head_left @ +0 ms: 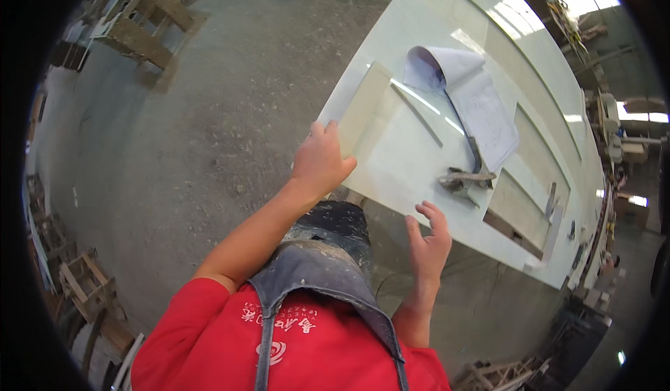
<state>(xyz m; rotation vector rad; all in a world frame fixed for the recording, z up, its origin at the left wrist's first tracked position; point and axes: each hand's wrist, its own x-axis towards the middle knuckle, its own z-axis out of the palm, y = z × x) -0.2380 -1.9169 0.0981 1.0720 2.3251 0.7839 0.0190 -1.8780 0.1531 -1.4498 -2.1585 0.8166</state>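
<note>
Dusty concrete floor is seen below a long pale bench that runs from the upper middle to the right edge. On the bench a pale slab is laid, its near corner overhanging the edge. The left hand is set on the slab's left edge, its grip closed over that edge with the thumb on top. The right hand is held just beside the slab's near edge, its grip wide, fingers spread and holding nothing; whether the fingertips touch the slab cannot be told. A curled sheet of paper is laid on the slab's far side, and a dark tool is seen near its right end. Wooden trestles are stood on the floor at upper left.
</note>
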